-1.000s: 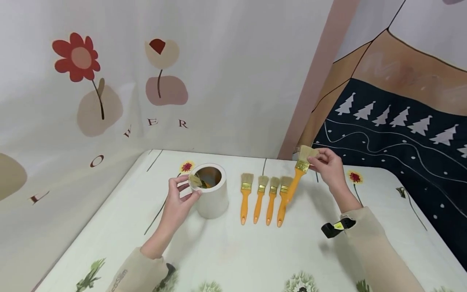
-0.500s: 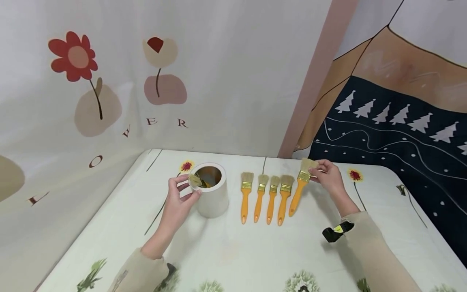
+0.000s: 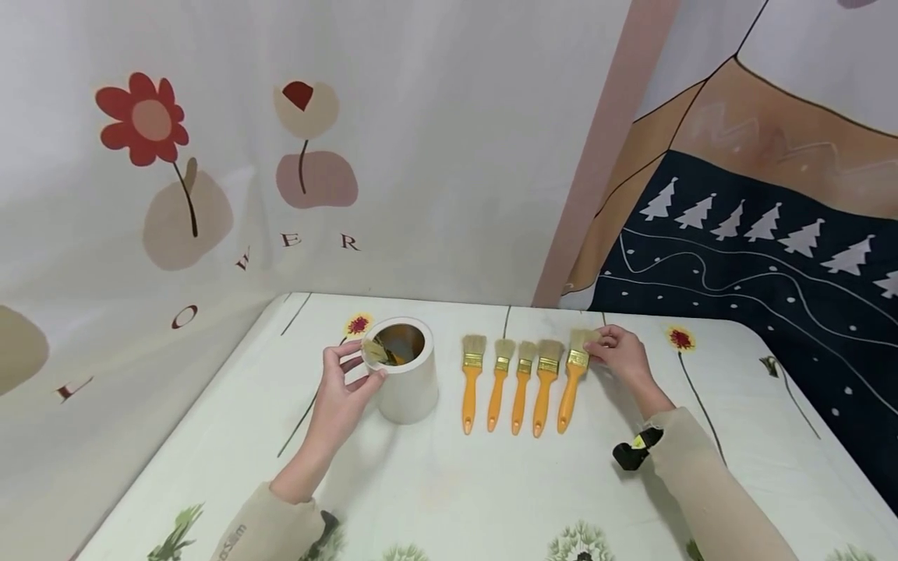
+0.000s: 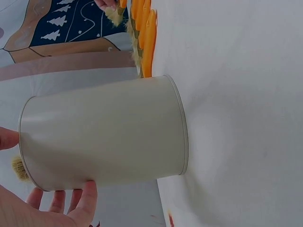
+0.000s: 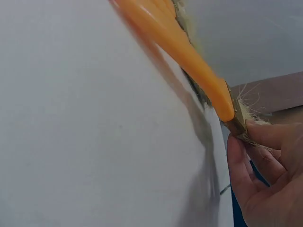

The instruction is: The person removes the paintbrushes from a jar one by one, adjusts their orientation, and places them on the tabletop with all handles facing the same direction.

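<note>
My left hand [image 3: 342,401] grips the upper side of a white cylindrical container [image 3: 407,397], thumb near the rim and fingers round the far side. A brush with pale bristles [image 3: 379,351] leans out of the container's open top; most of it is hidden inside. My right hand [image 3: 623,360] pinches a paintbrush [image 3: 571,386] with an orange handle at its bristle end, beside the brass-coloured ferrule [image 5: 237,120]. This brush is the rightmost of a row, handle toward me. In the right wrist view its handle casts a shadow on the white tabletop.
Several similar orange paintbrushes [image 3: 540,389] lie side by side left of the held one, bristles pointing away. The white flower-printed tabletop [image 3: 449,491] extends toward me. A pale printed curtain [image 3: 435,156] stands behind the table, and a dark tree-patterned cloth [image 3: 758,273] at the right.
My right hand has lowered the paintbrush toward the table and brought it in line with the row's right end. My left hand and the container have stayed in place.
</note>
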Available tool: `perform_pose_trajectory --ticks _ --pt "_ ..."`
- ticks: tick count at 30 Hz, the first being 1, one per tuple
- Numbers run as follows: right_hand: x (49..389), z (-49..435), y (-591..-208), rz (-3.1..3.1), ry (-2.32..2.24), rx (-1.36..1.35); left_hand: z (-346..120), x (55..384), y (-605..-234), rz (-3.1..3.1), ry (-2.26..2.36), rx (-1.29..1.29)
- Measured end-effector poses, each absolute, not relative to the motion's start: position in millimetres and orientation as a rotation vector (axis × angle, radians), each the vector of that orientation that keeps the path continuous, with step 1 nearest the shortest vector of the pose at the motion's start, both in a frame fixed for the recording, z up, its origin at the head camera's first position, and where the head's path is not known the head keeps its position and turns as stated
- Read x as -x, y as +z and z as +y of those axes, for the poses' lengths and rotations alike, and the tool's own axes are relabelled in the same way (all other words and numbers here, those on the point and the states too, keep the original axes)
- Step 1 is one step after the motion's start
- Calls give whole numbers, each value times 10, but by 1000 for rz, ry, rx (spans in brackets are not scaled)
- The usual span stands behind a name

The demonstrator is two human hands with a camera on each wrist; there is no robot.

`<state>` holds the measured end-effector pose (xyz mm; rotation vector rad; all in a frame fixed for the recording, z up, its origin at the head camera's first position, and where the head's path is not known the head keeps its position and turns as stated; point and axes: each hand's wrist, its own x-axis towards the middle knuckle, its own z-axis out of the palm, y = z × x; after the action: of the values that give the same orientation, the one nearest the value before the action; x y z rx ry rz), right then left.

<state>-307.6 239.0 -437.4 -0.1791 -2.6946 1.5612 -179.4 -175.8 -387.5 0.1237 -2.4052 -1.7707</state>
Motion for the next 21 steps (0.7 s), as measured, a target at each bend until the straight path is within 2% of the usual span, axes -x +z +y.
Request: perform_pose_trajectory --ticks 12,18,21 --pt "3032 2374 -4439 -2890 1187 162 -1736 1764 -3864 -2404 -1758 -110" --pt "3034 2297 -4352 -2745 1373 315 -1741 1773 -3891 -2405 -1751 -117" --pt "3021 2169 -4198 -2604 1483 268 -1746 1772 -3882 -2413 -1744 -125"
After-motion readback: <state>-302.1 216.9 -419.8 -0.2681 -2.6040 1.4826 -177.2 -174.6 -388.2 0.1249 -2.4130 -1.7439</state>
